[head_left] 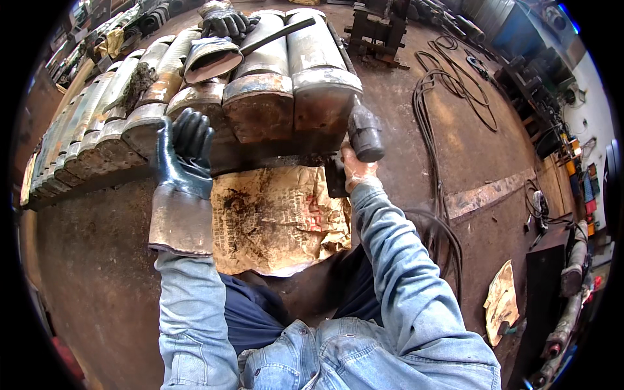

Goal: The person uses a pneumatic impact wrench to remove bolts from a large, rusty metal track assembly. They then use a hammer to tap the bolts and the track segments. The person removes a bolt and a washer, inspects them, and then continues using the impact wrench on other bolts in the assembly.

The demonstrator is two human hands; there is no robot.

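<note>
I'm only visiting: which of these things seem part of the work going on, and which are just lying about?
Likely in use:
dark tool in the right hand
gloved left hand, open and empty
metal cylinders
perhaps the stained paper below

Apparently just lying about:
spare glove on the cylinders
looped cables
yellowish scrap

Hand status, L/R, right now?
Left hand: open, gloved, nothing visible in it.
Right hand: closed, holding the black tool.
</note>
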